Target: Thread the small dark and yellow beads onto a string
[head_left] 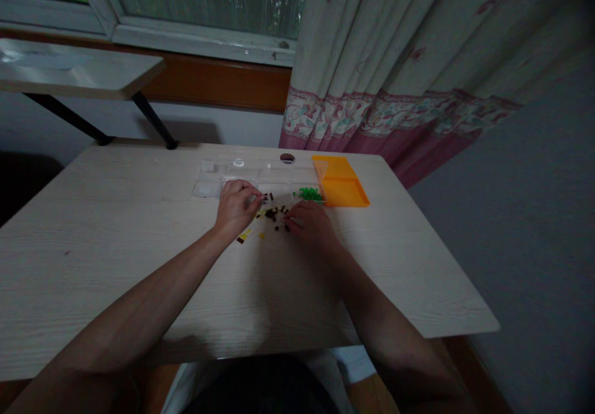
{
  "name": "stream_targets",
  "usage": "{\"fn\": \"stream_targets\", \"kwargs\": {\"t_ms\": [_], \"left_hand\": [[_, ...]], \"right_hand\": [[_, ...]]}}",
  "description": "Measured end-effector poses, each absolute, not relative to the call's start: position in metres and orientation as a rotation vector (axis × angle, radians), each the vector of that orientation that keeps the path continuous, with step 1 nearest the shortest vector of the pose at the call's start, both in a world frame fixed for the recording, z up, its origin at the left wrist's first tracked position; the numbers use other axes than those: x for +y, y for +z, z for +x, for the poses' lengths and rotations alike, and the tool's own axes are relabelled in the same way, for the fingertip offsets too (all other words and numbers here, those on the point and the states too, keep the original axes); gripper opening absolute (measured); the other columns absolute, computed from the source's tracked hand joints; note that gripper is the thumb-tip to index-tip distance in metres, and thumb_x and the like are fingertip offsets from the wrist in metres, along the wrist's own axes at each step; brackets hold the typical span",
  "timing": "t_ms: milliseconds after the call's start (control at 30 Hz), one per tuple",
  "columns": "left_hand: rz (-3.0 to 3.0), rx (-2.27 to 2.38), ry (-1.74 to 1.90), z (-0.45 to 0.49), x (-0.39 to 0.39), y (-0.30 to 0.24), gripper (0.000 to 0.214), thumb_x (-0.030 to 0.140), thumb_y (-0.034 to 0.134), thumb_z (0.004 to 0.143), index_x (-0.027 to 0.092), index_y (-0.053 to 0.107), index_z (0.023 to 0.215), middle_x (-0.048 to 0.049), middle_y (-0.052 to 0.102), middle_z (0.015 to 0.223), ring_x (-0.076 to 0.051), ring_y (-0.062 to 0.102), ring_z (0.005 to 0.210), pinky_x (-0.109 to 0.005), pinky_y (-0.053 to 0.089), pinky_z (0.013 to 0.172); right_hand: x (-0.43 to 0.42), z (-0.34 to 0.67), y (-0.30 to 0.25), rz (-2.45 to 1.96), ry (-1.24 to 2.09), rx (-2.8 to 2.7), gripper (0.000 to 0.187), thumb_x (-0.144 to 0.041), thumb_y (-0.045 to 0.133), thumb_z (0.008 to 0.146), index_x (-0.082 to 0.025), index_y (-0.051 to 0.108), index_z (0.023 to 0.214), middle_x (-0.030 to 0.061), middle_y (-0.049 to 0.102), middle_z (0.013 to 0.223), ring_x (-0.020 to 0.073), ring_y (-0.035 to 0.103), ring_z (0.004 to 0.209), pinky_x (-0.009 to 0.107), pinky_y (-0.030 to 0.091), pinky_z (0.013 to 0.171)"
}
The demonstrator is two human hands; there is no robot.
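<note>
My left hand [236, 205] rests on the pale wooden table [116, 234], its fingers curled and pinched at a scatter of small dark beads [275, 214]. My right hand [309, 224] lies just right of that scatter, fingers curled down onto the table among the beads. What either hand holds is too small to make out. A clear compartment tray [242, 175] lies just beyond the hands, with a heap of green beads [310, 194] at its right end. A few yellow and dark pieces [245, 235] lie near my left wrist.
An orange lid or tray [341, 181] stands open at the clear tray's right end. A cable hole [287, 157] is near the table's far edge. A second table [79, 73] stands at the back left under a window. A patterned curtain [395, 61] hangs at the right.
</note>
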State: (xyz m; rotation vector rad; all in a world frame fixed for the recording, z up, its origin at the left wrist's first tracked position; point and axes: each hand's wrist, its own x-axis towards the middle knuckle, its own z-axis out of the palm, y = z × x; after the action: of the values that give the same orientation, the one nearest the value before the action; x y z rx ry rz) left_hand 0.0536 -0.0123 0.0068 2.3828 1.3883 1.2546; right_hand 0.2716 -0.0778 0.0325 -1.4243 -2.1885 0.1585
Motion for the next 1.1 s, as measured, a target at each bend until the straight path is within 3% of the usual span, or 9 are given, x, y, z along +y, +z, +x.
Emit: {"fn": "stream_targets", "kwargs": {"t_ms": [733, 1100], "left_hand": [[2.383, 1.418, 1.213, 0.055, -0.014, 0.007, 0.013, 0.029, 0.065, 0.086, 0.025, 0.073, 0.096, -0.0047, 0.062, 0.098, -0.023, 0.051, 0.102, -0.040, 0.041, 0.095], [2.567, 1.002, 1.127, 0.057, -0.022, 0.018, 0.014, 0.030, 0.062, 0.088, 0.025, 0.070, 0.098, -0.0046, 0.063, 0.101, -0.021, 0.053, 0.103, -0.039, 0.042, 0.094]], "right_hand": [[-0.077, 0.272, 0.032, -1.445, 0.222, -2.148, 0.009, -0.021, 0.064, 0.085, -0.019, 0.073, 0.084, 0.0060, 0.070, 0.083, 0.0183, 0.061, 0.082, 0.032, 0.044, 0.080], [-0.077, 0.268, 0.033, -1.477, 0.390, -1.940, 0.010, -0.020, 0.063, 0.085, -0.019, 0.073, 0.084, 0.0049, 0.069, 0.082, 0.0169, 0.061, 0.080, 0.029, 0.046, 0.075]]}}
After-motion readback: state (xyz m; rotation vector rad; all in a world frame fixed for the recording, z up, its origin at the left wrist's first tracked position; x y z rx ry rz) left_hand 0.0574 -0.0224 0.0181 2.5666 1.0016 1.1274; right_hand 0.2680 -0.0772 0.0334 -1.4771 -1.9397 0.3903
